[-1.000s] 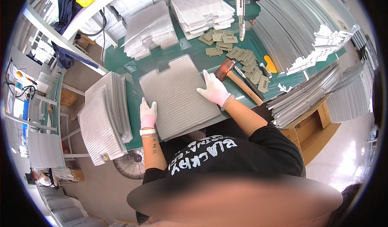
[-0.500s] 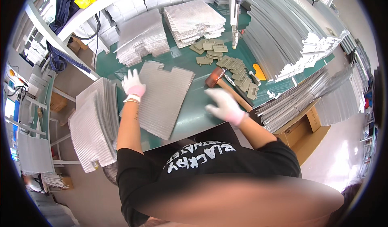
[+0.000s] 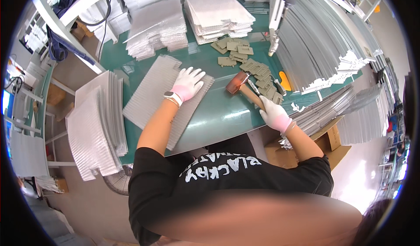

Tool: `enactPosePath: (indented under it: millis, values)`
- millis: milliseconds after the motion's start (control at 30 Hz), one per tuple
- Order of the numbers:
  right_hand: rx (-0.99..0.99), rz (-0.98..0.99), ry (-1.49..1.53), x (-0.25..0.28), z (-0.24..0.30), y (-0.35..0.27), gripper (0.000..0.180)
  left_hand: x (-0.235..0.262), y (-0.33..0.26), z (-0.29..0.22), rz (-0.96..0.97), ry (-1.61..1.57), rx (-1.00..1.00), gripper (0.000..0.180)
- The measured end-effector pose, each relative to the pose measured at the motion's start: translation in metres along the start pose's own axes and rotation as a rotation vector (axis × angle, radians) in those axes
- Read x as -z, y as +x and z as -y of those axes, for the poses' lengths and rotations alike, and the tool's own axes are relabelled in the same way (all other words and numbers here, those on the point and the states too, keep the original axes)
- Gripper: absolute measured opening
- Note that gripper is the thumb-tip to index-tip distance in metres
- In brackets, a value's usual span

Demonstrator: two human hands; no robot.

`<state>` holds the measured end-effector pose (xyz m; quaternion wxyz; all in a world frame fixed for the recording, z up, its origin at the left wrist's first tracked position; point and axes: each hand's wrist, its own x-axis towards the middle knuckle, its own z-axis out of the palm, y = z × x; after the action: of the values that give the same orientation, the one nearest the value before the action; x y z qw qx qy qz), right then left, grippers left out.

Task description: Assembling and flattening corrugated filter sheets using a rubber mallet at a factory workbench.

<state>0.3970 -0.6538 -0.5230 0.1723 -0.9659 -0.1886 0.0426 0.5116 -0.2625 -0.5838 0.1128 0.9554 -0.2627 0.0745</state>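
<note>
My left hand (image 3: 189, 84), in a white and pink glove, lies with its fingers stretched out on a grey ribbed plastic sheet (image 3: 148, 93). The sheet rests flat on the green tabletop and has a notch cut in its far edge. Gloved the same way, my right hand (image 3: 275, 114) is closed around the wooden handle of a mallet (image 3: 251, 96). Its reddish-brown head rests on or just above the table, right of the sheet. Beyond the mallet lie several olive-green plastic plates (image 3: 258, 71), with a slim dark tool partly hidden beside the handle.
Stacks of sheets stand at the back (image 3: 155, 27) and back centre (image 3: 218, 16). More sheets hang over the left edge (image 3: 96, 128); a tall pile (image 3: 319, 44) fills the right. A vertical tool (image 3: 274, 40) hangs over the table. A yellow-orange piece (image 3: 285, 80) lies near the pile.
My left hand has moved right, from the sheet's left edge onto its surface, and the sheet has turned slightly. My right hand has gone from open above the table to gripping the mallet's handle.
</note>
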Motion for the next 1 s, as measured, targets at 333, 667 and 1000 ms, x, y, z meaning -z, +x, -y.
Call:
enactPosePath:
  millis: [333, 667, 1000]
  values:
    - [0.165, -0.219, 0.467, 0.005, 0.038, 0.051, 0.06, 0.012, -0.015, -0.014, -0.058, 0.117, 0.092, 0.051]
    - [0.222, -0.222, 0.41, -0.022, 0.035, 0.057, 0.054, 0.016, -0.011, -0.016, -0.017, 0.145, 0.091, 0.05]
    - [0.218, -0.134, 0.395, 0.029, 0.058, 0.057, 0.058, 0.046, -0.015, -0.021, 0.185, -0.08, 0.195, 0.041]
